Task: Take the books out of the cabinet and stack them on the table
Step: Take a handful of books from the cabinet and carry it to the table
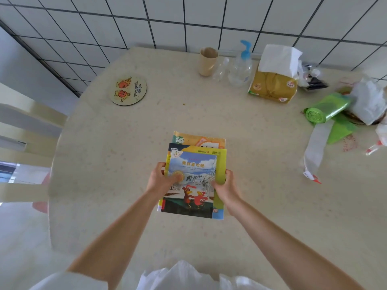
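Spreading across most of the view is a round, cream-coloured speckled table [125, 185], pushed against a wall of white tiles with dark grout lines [188, 15]; a pale slatted chair [25, 130] stands at its left edge. Near the table's middle lies a small stack of thin picture books [193, 178], the top one showing two red birds under a blue sky, with a yellow-green cover and an orange one fanned out beneath it. The left hand [160, 178] grips the stack's left edge, thumb on the top cover, and the right hand [225, 184] grips the right edge the same way. Well apart, at the far side, sit a round cartoon coaster [128, 90], a beige cup [207, 61], a clear pump bottle with a blue top [240, 65] and a yellow soft pack of tissues [273, 80]. At the right lie a green roll of plastic bags [325, 107] and crumpled white bags [368, 101].
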Available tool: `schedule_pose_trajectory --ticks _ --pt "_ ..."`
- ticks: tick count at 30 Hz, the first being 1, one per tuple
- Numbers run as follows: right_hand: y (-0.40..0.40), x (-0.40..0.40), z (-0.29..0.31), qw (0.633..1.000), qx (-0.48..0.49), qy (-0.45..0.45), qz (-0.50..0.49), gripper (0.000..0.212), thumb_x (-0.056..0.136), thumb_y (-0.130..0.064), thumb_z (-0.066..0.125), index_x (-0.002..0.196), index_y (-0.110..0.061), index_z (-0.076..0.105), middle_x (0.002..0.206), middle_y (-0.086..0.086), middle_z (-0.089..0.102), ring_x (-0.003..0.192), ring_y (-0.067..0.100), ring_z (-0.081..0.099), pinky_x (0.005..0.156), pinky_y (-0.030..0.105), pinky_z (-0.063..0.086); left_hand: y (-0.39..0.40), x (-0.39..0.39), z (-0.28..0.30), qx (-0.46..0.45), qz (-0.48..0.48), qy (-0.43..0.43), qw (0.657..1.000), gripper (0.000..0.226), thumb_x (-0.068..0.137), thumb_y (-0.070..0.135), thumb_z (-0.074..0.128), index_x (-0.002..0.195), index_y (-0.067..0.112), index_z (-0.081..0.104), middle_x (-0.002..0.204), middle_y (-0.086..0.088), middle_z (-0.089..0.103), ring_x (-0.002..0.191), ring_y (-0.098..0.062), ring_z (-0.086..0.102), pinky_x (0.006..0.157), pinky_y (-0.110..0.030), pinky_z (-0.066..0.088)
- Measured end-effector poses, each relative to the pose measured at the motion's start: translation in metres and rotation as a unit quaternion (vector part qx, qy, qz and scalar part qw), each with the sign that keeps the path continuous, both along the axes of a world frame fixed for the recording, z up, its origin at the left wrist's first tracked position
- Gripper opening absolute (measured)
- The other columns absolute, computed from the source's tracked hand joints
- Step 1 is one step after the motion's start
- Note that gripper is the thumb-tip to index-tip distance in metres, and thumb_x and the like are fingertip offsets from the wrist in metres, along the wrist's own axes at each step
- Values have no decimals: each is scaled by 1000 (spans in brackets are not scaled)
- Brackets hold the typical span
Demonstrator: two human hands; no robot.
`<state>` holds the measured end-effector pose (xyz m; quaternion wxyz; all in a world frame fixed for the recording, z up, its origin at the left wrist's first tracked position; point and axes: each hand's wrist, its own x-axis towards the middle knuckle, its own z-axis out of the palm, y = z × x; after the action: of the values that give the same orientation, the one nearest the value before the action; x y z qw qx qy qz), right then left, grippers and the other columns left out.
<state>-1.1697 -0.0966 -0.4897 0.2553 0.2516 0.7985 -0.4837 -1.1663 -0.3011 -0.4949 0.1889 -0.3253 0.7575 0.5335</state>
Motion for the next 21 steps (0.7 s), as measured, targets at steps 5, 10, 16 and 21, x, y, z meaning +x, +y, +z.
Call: schedule_pose_trajectory --ticks 5,10,16,21 --pt "-1 0 3 996 61 13 67 53 87 -16 64 135 -18 41 125 8 50 102 20 52 82 32 43 7 2 2 -116 -67 20 991 45 82 35 75 119 18 56 116 3 49 86 -9 54 66 -18 43" --pt "-12 -2 1 998 35 -3 56 73 80 -10 68 141 -22 30 126 9 48 110 23 48 84 37 42 9 -2 0 -118 -92 16 989 47 85 32 70 127 27 49 112 -3 50 96 -22 56 77 -31 43" --pt "-11 -7 6 999 17 -28 39 74 75 -10 69 138 -23 33 128 6 49 120 25 48 98 45 47 17 1 2 -111 -77 -5 991 54 84 32 69 130 27 40 118 -3 48 107 -26 54 81 -42 54" --pt "-3 2 20 997 10 -39 60 59 79 -9 64 131 -16 36 122 7 52 108 24 55 88 43 52 14 4 11 -117 -72 -2 991 64 85 37 69 139 20 38 131 -7 48 124 -28 44 103 -49 40"
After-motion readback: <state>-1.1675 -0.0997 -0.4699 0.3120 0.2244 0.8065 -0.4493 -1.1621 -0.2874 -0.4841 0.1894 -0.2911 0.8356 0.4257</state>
